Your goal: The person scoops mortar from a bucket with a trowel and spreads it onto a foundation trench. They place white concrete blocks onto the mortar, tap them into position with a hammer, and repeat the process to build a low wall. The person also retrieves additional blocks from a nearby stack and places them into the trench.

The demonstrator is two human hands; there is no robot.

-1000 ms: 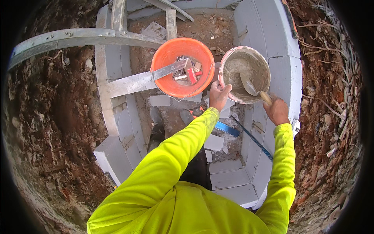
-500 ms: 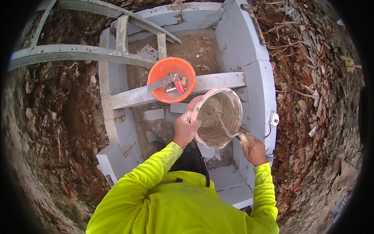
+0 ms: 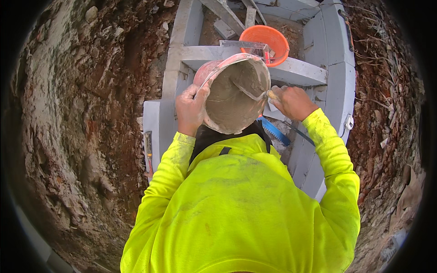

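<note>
A pinkish bucket (image 3: 210,73), its rim smeared, is tilted so its mouth faces up toward me, close to my body. Wet grey mortar (image 3: 230,109) lines it and lies inside. My left hand (image 3: 191,109) is closed on the bucket's left rim. In my right hand (image 3: 293,102), at the opposite rim, is the wooden handle of a trowel (image 3: 263,96). Its metal neck reaches into the bucket, and its blade is partly sunk in the mortar.
Pale grey blocks (image 3: 339,86) form low walls around me, with a crossbeam (image 3: 300,73) ahead. On it sits an orange bucket (image 3: 283,51) holding small items and a metal square (image 3: 239,44). A metal ladder (image 3: 225,17), a blue toothed blade (image 3: 275,131) and a hammer (image 3: 149,154) lie about.
The mortar bucket has come closer to my body and left of the orange bucket, its mouth turned more to the right. Both hands keep their grips. The view has shifted left.
</note>
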